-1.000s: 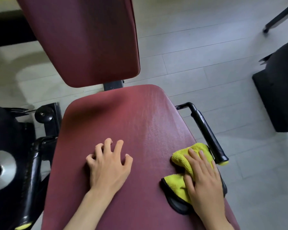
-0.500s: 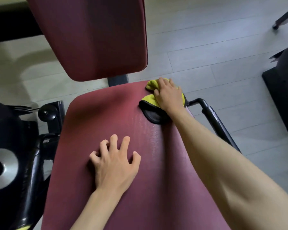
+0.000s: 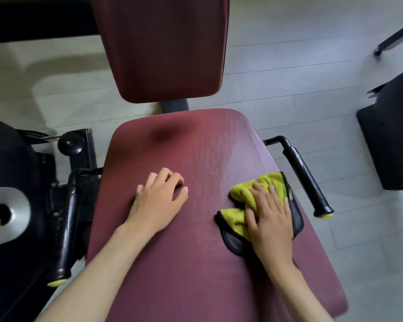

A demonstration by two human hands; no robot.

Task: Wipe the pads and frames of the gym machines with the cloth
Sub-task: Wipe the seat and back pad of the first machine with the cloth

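- Seat pad [image 3: 196, 263]: maroon upholstery, lying flat and filling the centre of the view. A sheen of fine streaks shows on its upper right area.
- Back pad [image 3: 163, 47]: same maroon upholstery, rising beyond the far edge of the seat pad, joined to it by a dark grey bracket [image 3: 175, 105].
- Cloth [image 3: 261, 205]: yellow microfibre with a black border, bunched and lying on the seat pad near its right edge.
- Right hand [image 3: 269, 219]: pressed palm-down on the cloth. The fingers [image 3: 271, 194] lie slightly spread and flat across the fabric, pinning it against the pad rather than curling around it.
- Left hand [image 3: 159, 201]: resting bare on the seat pad, left of centre, well apart from the cloth. Its fingers are apart and bent, tips touching the upholstery, holding nothing.
- Right handle [image 3: 305, 177]: black grip with a yellow end cap, just beside the right edge of the seat pad.
- Left handle [image 3: 64, 238]: black bar with a yellow end cap, beside the left edge of the pad.
- Floor [image 3: 289, 66]: pale grey planks.
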